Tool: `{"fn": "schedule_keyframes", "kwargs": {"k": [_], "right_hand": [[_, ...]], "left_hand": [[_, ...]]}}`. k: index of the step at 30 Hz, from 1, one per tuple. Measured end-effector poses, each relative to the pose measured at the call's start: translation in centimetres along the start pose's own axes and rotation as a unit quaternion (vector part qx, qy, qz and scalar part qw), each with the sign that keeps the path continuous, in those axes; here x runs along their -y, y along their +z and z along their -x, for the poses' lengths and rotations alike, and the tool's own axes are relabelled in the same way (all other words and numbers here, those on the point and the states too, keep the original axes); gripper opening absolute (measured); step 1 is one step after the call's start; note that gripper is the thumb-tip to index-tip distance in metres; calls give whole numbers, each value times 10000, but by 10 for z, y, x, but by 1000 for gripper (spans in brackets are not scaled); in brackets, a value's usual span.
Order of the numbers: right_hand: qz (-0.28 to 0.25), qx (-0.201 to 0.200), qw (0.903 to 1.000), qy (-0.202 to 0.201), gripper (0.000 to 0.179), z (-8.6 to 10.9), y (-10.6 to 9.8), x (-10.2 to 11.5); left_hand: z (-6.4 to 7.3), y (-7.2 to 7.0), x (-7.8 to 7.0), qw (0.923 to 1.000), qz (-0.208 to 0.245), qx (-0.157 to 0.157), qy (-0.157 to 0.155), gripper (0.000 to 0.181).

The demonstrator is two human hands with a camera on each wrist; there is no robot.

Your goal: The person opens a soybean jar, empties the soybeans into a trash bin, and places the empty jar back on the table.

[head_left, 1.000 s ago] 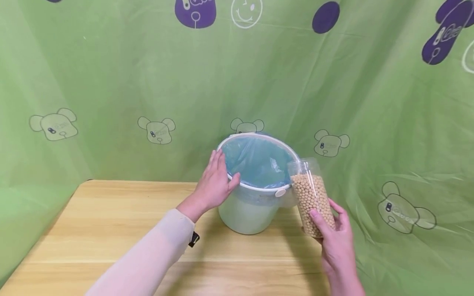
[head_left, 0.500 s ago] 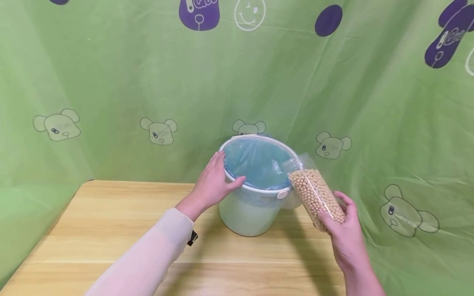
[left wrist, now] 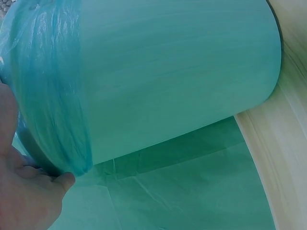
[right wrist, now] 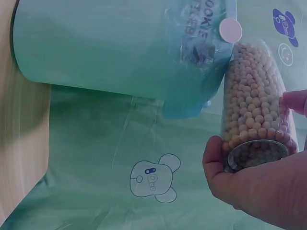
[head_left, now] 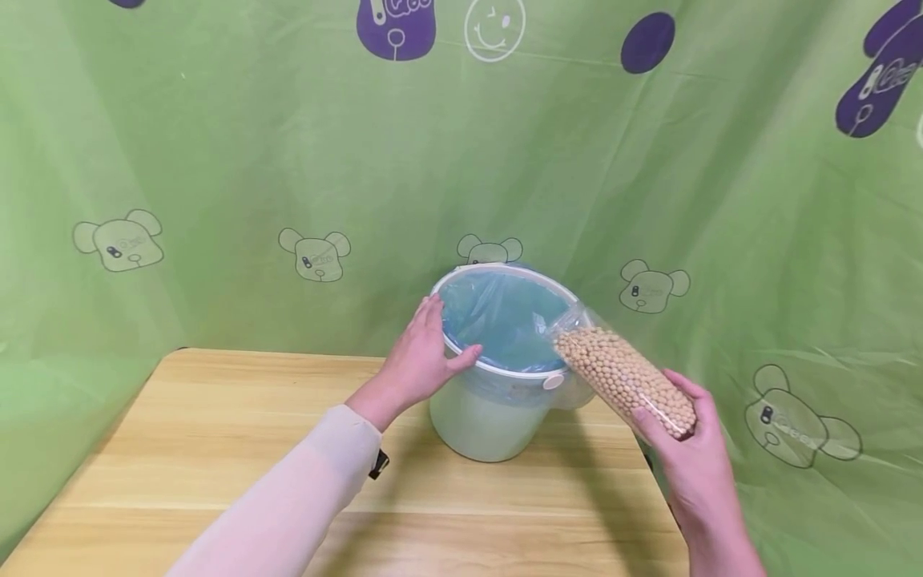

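Head view: I see the left hand (head_left: 421,357) gripping the bin (head_left: 497,401) rim on its left side, steadying it, while the right hand (head_left: 685,449) wraps the jar (head_left: 623,377) of beans, tilted mouth-first over the bin's right rim, long axis slanting up-left. Left wrist view: fingers pinch the bin's blue liner (left wrist: 53,96). Right wrist view: thumb and fingers curl around the jar's base, just right of the bin.

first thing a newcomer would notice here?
Probably the clear jar of beans, which the right hand grips by its base and tilts with its mouth over the rim of the pale bin at the table's far edge. Next, the bin's blue liner bag, with the left hand holding the bin's rim on the near left side.
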State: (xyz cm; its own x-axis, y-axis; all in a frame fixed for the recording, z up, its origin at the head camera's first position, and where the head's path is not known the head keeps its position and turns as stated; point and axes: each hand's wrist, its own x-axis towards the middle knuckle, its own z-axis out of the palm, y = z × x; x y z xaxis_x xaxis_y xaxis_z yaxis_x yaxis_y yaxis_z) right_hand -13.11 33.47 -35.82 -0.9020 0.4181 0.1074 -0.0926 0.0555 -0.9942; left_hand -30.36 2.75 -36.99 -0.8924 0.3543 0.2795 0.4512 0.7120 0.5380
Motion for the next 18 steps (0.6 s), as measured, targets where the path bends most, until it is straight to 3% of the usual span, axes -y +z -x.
{"fn": "schedule_keyframes", "kwargs": {"k": [10, 18], "right_hand": [[240, -435, 9987, 141, 92, 0, 7, 8], [37, -938, 9954, 203, 89, -1, 16, 14]], "left_hand": [[0, 1, -2, 10000, -61, 12, 48, 108], [2, -1, -2, 10000, -85, -35, 15, 107]]}}
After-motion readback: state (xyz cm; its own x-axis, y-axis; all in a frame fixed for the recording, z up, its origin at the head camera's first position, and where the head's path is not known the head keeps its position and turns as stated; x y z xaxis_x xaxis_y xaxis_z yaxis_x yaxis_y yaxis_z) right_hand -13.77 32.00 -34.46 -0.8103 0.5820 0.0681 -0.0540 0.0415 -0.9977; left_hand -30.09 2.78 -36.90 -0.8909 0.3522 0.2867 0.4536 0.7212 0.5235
